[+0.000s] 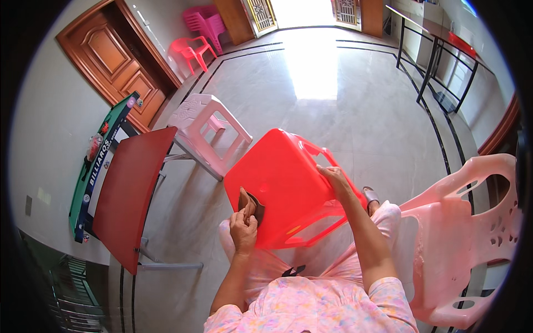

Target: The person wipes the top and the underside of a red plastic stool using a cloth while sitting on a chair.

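A red plastic stool (279,179) is tilted in front of me, its flat square seat facing up towards the camera. My left hand (244,227) pinches a brown folded piece (250,204), leather or cloth, which lies against the seat near its left edge; a dark patch beside it may be its shadow or its underside. On the other side, my right hand (333,177) grips the stool's side near the cut-out below the seat edge, thumb towards the top. The stool's lower legs are partly hidden behind its seat and sides.
A pink plastic stool (208,120) and a red folding table (129,195) stand to the left, with a toy billiards table (100,166) behind. At the right is a pale pink plastic chair (449,245). A black-framed table (435,35) stands farther back.
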`<state>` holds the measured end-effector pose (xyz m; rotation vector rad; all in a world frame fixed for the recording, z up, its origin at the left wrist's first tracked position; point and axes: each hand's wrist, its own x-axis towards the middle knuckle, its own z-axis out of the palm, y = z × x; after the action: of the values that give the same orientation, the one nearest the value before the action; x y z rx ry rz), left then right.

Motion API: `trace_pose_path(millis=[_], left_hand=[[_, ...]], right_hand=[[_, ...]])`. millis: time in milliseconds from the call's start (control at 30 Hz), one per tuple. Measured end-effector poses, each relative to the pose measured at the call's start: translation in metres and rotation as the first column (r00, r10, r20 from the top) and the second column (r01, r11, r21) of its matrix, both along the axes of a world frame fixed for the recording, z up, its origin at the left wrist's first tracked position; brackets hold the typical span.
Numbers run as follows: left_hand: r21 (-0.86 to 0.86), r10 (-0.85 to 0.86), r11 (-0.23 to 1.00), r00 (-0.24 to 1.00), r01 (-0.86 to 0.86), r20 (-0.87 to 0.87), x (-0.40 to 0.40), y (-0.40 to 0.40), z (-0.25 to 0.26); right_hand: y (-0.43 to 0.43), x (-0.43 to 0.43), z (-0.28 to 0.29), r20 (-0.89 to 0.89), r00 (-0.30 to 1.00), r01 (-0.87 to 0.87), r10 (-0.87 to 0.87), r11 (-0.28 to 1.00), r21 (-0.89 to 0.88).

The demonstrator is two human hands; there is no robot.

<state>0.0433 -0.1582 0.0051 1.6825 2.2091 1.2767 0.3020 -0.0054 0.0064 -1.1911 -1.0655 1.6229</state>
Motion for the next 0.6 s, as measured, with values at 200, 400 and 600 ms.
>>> trace_pose_path(millis=[200, 400, 600], left_hand=[[-0.236, 0.062, 0.967, 0.813, 0.094, 0.579, 0.018, -0.008, -0.025], [-0.34, 0.154, 0.889, 0.501, 0.305, 0.852, 0.023, -0.015, -0.063], [-0.307, 0.184, 0.838, 0.296, 0.451, 0.937, 0.05, -0.029, -0.088]], right_hand=[[0.008, -0.023, 0.032, 0.554, 0.831, -0.177, -0.046, 0.923, 0.343], [-0.02, -0.024, 0.059, 0.793, 0.593, -0.419, -0.139, 0.788, 0.451], [-0.036, -0.006, 0.042, 0.818, 0.447, -0.63, -0.361, 0.523, 0.574]])
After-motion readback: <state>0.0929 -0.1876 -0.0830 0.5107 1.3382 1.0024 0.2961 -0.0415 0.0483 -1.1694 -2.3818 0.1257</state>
